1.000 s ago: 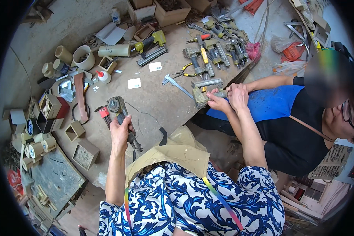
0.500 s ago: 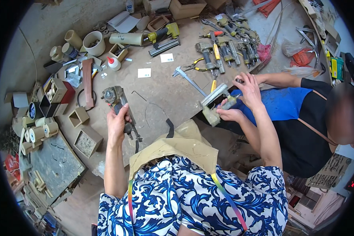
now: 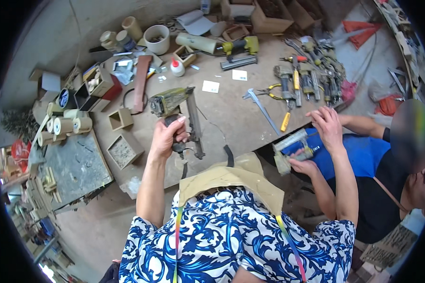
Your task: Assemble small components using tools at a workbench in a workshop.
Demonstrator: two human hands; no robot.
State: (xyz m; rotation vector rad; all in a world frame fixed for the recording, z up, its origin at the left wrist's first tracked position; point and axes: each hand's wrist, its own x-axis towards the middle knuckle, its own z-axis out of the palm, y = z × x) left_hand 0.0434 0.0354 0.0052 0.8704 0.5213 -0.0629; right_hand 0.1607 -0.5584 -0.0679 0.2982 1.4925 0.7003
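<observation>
My left hand (image 3: 169, 134) is closed round the black grip of a worn nail gun (image 3: 193, 125), held upright over the workbench with its head turned left. A black hose (image 3: 184, 170) hangs below its handle. My right hand (image 3: 327, 125) is raised off the bench's right edge, fingers bent; what lies in them, if anything, is hidden. Just below it, a co-worker's hand (image 3: 305, 166) holds a second nail gun (image 3: 288, 153) with a pale metal magazine. The co-worker's other arm (image 3: 363, 126) reaches in behind my right hand.
On the workbench (image 3: 236, 108) lie a caliper (image 3: 262, 111), pliers (image 3: 271, 90) and several air tools (image 3: 311, 78). A glue bottle (image 3: 177, 68), brown wood strip (image 3: 140, 85) and small boxes (image 3: 123, 151) stand left. Wooden rolls (image 3: 63, 125) lie farther left. The co-worker (image 3: 378, 188) is close on my right.
My left hand has raised and turned the nail gun, its head now pointing left. My right hand has moved up from the co-worker's nail gun, which sits lower. The view has shifted left.
</observation>
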